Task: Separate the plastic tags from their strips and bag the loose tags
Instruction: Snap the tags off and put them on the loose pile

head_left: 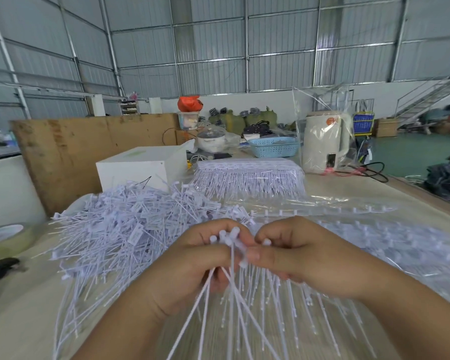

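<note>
So the table [348, 188] is pretty crowded. At about 10 o'clock from the hands there's a big messy pile of loose tags [120, 224], white, stems pointing every which way. Behind that, at 11 o'clock, a white box [138, 170], and a big sheet of cardboard [89, 149] standing up along the far left edge. At 12 o'clock sits a neat stack of tag strips [250, 175], not yet split, wrapped in clear plastic. Further back at 1 o'clock: a blue basket [273, 148] and a white kettle [325, 144] inside a clear bag. Way over at 9 o'clock there's a roll of tape [5, 237], with something dark just below it that I can't make out.

A sheet of clear plastic [374, 229] spreads across the table under and to the right of the hands, with more tags lying on it, blurry.

Now the hands, both low center. The left hand [190, 266] has its fingers curled tight around a bunch of tags [231, 287], heads poking up above the fingers, long stems fanning down toward 6 o'clock. The right hand [296, 255] is curled too, thumb and fingertips pinching the tags right at the heads, touching the left hand's fingers. Stems hang below both palms and hide the table there.
</note>
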The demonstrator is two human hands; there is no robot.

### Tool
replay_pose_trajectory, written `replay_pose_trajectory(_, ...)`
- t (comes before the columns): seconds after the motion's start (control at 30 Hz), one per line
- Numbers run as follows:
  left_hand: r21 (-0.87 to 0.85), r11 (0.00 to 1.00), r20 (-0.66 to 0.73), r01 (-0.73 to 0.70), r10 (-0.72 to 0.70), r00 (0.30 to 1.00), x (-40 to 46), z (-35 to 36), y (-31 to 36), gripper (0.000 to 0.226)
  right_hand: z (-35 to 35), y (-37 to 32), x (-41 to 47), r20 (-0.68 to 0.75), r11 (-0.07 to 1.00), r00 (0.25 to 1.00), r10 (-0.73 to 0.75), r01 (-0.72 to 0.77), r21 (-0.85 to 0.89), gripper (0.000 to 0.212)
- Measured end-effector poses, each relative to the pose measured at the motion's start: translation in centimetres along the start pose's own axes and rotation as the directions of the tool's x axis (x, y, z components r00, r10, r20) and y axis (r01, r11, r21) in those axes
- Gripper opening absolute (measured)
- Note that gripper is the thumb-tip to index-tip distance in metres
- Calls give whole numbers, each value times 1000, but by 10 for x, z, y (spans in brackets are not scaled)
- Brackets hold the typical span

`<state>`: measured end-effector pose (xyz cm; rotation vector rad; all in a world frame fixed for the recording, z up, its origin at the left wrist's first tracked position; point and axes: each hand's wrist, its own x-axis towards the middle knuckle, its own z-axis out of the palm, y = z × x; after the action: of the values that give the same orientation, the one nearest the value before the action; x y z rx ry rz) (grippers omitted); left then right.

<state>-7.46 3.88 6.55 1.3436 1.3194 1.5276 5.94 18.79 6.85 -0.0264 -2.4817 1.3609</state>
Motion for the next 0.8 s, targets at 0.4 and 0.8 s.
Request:
replay_pose_trajectory(0.4,-428,901,14,65,-66,998,7,-5,-7,42,-5,4,3,-10,993,996,91,-90,77,55)
replay_pose_trajectory(0.8,107,994,-235,24,1,972,4,6,-11,18,4,0,1,-124,987,985,120,-133,-96,40)
